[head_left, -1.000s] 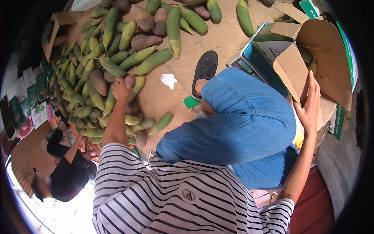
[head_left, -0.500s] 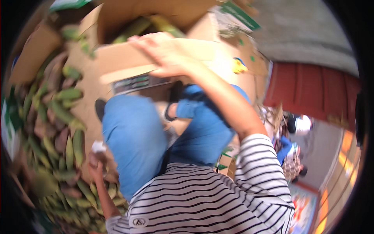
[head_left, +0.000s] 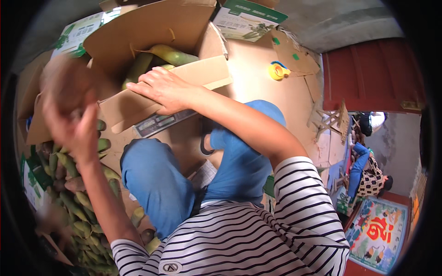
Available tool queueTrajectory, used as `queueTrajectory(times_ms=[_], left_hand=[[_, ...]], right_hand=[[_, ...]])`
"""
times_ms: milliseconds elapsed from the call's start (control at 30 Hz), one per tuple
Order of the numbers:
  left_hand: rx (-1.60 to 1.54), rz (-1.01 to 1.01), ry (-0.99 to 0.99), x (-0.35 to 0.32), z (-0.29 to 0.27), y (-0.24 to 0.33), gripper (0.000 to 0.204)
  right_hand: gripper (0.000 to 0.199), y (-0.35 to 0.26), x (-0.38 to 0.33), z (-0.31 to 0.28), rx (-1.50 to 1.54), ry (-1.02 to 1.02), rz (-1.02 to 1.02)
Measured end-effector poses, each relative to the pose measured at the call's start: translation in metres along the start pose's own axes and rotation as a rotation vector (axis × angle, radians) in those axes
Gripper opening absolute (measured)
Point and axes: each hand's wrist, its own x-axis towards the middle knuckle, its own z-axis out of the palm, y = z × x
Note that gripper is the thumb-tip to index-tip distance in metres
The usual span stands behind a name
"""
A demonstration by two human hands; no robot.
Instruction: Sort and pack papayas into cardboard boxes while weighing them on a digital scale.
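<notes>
My left hand (head_left: 76, 124) is raised at the left, beside the cardboard box (head_left: 152, 28), and grips a blurred brown root vegetable (head_left: 69, 83) of rounded shape. My right hand (head_left: 161, 89) lies flat with fingers stretched over the top edge of the box's near flap (head_left: 205, 76). Inside the box are a few long green radishes (head_left: 172, 55); the flap and my hand hide part of them. Below the flap, the panel of a scale (head_left: 161, 123) shows in front of my knees. On the left a large heap of green radishes (head_left: 76, 207) is mixed with brown roots.
A yellow tape roll (head_left: 278, 71) sits on flattened cardboard at right. Green-and-white cartons (head_left: 251, 20) stand behind the box. Farther right are a small wooden stool (head_left: 338, 122), a red door (head_left: 368, 76), a seated person (head_left: 368, 177) and a colourful picture panel (head_left: 377, 234).
My left hand has come up from the heap toward the box with the brown root. My right hand stays on the flap. The view has shifted, showing more of the right side.
</notes>
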Motion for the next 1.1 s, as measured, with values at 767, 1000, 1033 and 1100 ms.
queueTrajectory(times_ms=[767, 1000, 1033, 1100], left_hand=[[0.696, 0.214, -0.661, 0.004, 0.075, 0.080, 0.050], [0.832, 0.205, -0.782, 0.005, 0.090, 0.050, 0.050], [0.832, 0.155, -0.834, 0.007, 0.091, 0.044, 0.049], [0.851, 0.062, -0.902, 0.013, 0.095, 0.039, 0.048]], right_hand=[[0.022, 0.019, -0.013, -0.094, -0.169, 0.335, 0.211], [0.026, 0.018, -0.017, -0.104, -0.210, 0.382, 0.276], [0.026, 0.019, -0.016, -0.104, -0.224, 0.367, 0.273], [0.025, 0.019, -0.014, -0.106, -0.220, 0.350, 0.266]])
